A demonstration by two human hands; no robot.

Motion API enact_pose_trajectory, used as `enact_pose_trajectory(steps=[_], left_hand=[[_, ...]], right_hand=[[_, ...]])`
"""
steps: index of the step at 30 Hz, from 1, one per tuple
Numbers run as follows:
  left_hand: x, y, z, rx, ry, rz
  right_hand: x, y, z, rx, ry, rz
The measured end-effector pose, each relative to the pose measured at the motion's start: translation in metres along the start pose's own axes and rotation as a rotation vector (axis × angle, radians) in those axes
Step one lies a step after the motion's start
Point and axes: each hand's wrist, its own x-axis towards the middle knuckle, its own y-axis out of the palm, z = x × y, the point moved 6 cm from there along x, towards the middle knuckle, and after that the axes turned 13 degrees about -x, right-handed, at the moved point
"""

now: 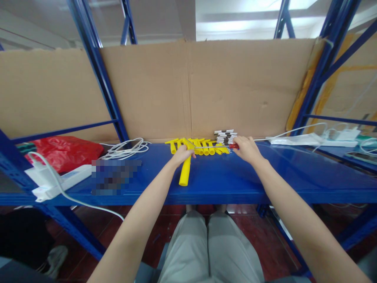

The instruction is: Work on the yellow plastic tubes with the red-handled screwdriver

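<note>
Fingers of the left hand (180, 156) curl around the upper part of a yellow plastic tube (184, 173), which stretches from the middle of the blue surface (226, 175) toward its front edge, its round lower end facing that edge. On the other side, the right hand (247, 149) is closed on the red handle of a screwdriver (233, 146), whose thin metal shaft points leftward to the left hand; whether its tip touches the tube is hard to tell from this view.

Beyond the hands, a row of yellow T-shaped pieces (205, 151) lies along the back edge of the surface, and behind its right end sits a pile of small white-and-black pieces (226, 138). A tall cardboard panel (244, 86) stands along that back edge.

Toward the left end are a red plastic bag (72, 150), a loosely coiled white cable (129, 150) and, near the front left corner, a white power strip (75, 177) with a plugged-in adapter (41, 175). Near the back right corner lies another power strip (341, 144).
</note>
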Motion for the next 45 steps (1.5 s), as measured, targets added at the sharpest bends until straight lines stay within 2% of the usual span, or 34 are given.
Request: enact_pose_trajectory(steps=[5, 8, 18, 20, 24, 28, 31, 35, 41, 45], left_hand=[[0.001, -0.001, -0.004, 0.007, 0.06, -0.005], [0.001, 0.0, -0.007, 0.016, 0.124, 0.018], [0.0, 0.006, 0.001, -0.08, 0.075, 0.134], [0.002, 0.003, 0.0, -0.064, 0.103, 0.101], [0.004, -0.008, -0.005, 0.023, 0.206, -0.041], [0.005, -0.013, -0.008, 0.11, 0.253, -0.097], [0.004, -0.014, -0.009, 0.217, 0.241, -0.11], [0.003, -0.01, -0.008, 0.316, 0.224, -0.048], [0.009, -0.015, -0.004, 0.157, 0.263, -0.116], [0.015, -0.015, 0.001, 0.051, 0.254, -0.104]], right_hand=[[-0.001, -0.001, 0.001, -0.092, 0.153, 0.191], [-0.003, 0.0, 0.003, -0.11, 0.182, 0.27], [0.0, 0.003, 0.007, -0.017, 0.022, 0.147], [0.001, 0.003, 0.008, 0.023, -0.005, 0.124], [0.001, 0.004, 0.012, 0.099, -0.044, 0.117], [0.0, 0.005, 0.014, 0.082, -0.021, 0.154], [0.0, 0.003, 0.014, 0.035, -0.008, 0.163], [-0.002, 0.004, 0.013, 0.013, 0.036, 0.205], [-0.002, 0.007, 0.016, 0.083, 0.02, 0.189], [-0.001, 0.01, 0.017, 0.138, -0.025, 0.166]])
